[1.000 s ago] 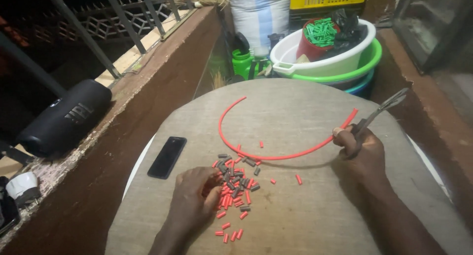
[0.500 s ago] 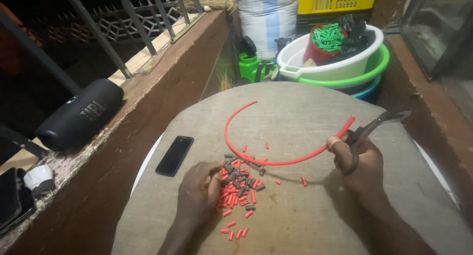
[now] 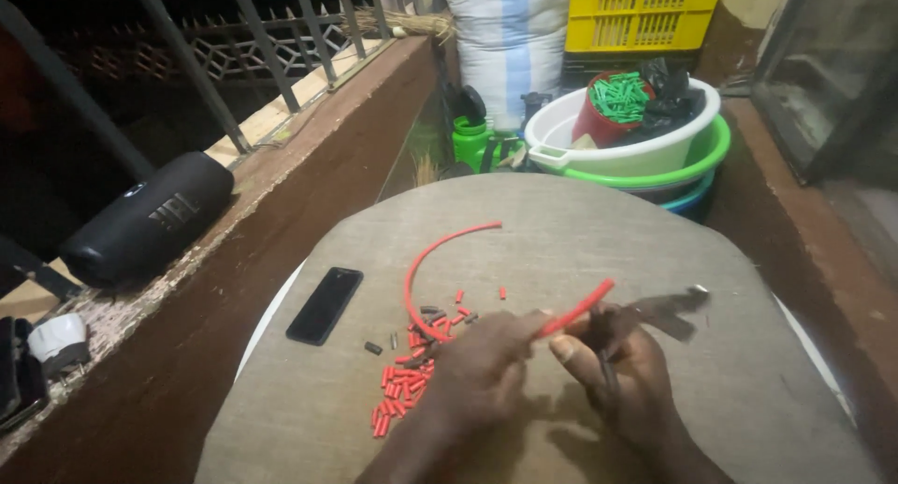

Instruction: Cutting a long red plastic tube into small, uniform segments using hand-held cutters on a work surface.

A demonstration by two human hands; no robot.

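At the far left a black, cylindrical speaker [image 3: 145,220] with a matte fabric skin lies on the rough, flaking ledge [image 3: 271,194], below dark metal railings. Nearer the middle, a flat black phone [image 3: 325,304] rests on the round table [image 3: 580,231], whose top is covered with a dull, grey-brown woven cloth. Just right of the phone, short red tube pieces [image 3: 400,390] are scattered in a loose pile, mixed with a few dark grey ones.

The left hand [image 3: 482,372] is closed around a long, smooth red tube [image 3: 423,264], pinching it near its right end between thumb and fingers. From that pinch the tube curves away to the left and far side in a wide arc over the cloth, while its short free end sticks out to the right, touching the blades of the scissors [image 3: 659,311]. The right hand [image 3: 622,372] is wrapped around the scissor handles; the dull metal blades are blurred, pointing right.

Beyond the table, stacked plastic basins [image 3: 645,157], white over green over blue, hold a red cup of green pieces [image 3: 617,96]. A yellow slatted crate [image 3: 641,14] stands behind, on a dim balcony.
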